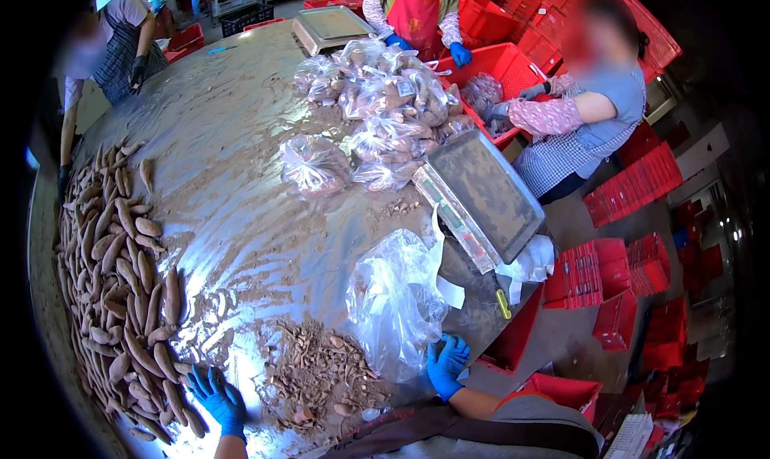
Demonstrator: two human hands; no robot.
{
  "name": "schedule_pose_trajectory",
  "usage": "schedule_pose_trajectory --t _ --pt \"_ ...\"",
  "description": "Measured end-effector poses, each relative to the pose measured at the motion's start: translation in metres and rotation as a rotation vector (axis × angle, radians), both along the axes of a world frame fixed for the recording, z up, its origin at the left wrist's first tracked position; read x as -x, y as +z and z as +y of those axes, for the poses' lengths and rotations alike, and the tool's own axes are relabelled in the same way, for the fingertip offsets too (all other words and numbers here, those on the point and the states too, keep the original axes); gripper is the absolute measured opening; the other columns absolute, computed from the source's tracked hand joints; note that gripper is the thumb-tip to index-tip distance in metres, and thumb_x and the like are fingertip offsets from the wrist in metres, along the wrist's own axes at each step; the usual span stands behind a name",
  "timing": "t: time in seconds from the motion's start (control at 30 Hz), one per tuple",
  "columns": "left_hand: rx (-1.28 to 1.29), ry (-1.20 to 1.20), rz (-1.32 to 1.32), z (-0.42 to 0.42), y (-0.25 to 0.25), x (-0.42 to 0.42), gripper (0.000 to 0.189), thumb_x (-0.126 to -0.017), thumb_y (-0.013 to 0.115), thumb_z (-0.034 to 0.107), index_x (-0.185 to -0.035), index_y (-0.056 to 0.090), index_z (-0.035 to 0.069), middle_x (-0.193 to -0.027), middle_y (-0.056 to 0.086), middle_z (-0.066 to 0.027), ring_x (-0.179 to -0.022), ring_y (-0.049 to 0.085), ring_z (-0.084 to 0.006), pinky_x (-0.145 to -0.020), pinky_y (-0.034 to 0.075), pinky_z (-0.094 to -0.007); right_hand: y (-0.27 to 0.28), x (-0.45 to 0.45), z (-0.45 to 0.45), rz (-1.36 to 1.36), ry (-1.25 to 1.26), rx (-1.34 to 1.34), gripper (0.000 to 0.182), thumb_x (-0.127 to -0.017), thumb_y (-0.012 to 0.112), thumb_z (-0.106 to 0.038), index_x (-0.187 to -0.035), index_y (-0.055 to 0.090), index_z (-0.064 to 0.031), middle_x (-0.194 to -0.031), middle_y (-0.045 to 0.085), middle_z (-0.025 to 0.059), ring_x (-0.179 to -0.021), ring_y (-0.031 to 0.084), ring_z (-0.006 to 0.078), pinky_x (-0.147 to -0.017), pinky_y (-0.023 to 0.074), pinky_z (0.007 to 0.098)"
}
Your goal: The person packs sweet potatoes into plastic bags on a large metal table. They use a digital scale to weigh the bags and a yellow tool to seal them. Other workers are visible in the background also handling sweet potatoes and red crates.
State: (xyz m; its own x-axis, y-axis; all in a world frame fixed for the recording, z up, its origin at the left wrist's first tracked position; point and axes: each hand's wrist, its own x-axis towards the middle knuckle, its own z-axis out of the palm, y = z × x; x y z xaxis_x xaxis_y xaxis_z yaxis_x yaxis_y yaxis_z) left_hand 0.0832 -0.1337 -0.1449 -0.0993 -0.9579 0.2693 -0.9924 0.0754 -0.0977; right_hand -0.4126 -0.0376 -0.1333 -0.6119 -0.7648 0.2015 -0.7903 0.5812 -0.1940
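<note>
My left hand (218, 400), in a blue glove, lies with its fingers spread at the edge of a long heap of sweet potatoes (114, 278) and holds nothing. My right hand (447, 363), also blue-gloved, rests at the near edge of the table, its fingers bent beside a clear plastic bag (394, 302); whether it grips anything cannot be told. Between the hands lies a pile of soil and broken root bits (322, 369). Filled clear bags of sweet potatoes (385, 98) are piled on the far side, with one bag (314, 165) slightly apart.
A digital scale (487, 194) and a yellow box cutter (503, 304) lie at the right; a second scale (334, 25) stands at the back. A co-worker reaches into a red crate (511, 68). Two other co-workers stand around the table. Red crates (583, 275) fill the floor at right.
</note>
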Motion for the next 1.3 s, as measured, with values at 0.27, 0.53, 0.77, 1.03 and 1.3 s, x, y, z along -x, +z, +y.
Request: schedule_pose_trajectory --t 0.27,0.53,0.77,1.03,1.3 --pt "0.017 -0.007 -0.043 0.001 -0.003 -0.003 0.050 -0.084 0.045 0.023 -0.133 0.045 0.012 -0.149 0.026 -0.0212 -0.138 0.020 -0.0464 -0.110 0.016 -0.0605 -0.003 0.000 0.002 -0.010 -0.014 -0.010 0.038 -0.078 0.066 -0.032 -0.106 0.052 -0.0106 -0.107 0.047 0.0130 -0.100 0.045 0.0325 -0.083 0.0367 0.0436" --pt "0.015 0.006 -0.014 0.000 -0.002 -0.001 0.050 -0.083 0.045 0.021 -0.132 0.046 0.013 -0.149 0.027 -0.0207 -0.137 0.021 -0.0468 -0.111 0.016 -0.0601 -0.004 0.001 0.002 -0.016 -0.023 -0.012 0.039 -0.078 0.067 -0.034 -0.107 0.053 -0.0130 -0.110 0.047 0.0134 -0.101 0.046 0.0330 -0.083 0.0382 0.0442" --pt "-0.036 0.015 0.024 -0.001 0.008 0.004 0.049 -0.084 0.045 0.024 -0.132 0.046 0.012 -0.149 0.027 -0.0206 -0.137 0.022 -0.0469 -0.110 0.017 -0.0599 -0.009 0.004 0.004 -0.019 -0.017 0.001 0.038 -0.078 0.067 -0.036 -0.106 0.054 -0.0138 -0.108 0.047 0.0129 -0.099 0.046 0.0329 -0.081 0.0376 0.0444" --pt "-0.009 0.007 -0.002 0.001 0.004 0.001 0.049 -0.086 0.043 0.029 -0.133 0.045 0.012 -0.149 0.027 -0.0210 -0.137 0.022 -0.0464 -0.110 0.017 -0.0594 -0.007 0.002 0.003 -0.027 -0.019 0.012 0.038 -0.078 0.066 -0.037 -0.105 0.054 -0.0140 -0.108 0.047 0.0127 -0.098 0.046 0.0333 -0.080 0.0374 0.0447" --pt "-0.009 0.016 0.025 0.001 0.004 0.002 0.048 -0.085 0.044 0.024 -0.131 0.046 0.012 -0.149 0.028 -0.0210 -0.137 0.023 -0.0466 -0.110 0.018 -0.0598 -0.005 0.001 0.002 -0.029 -0.018 0.004 0.038 -0.077 0.067 -0.037 -0.105 0.055 -0.0136 -0.108 0.048 0.0131 -0.099 0.046 0.0336 -0.081 0.0378 0.0450"
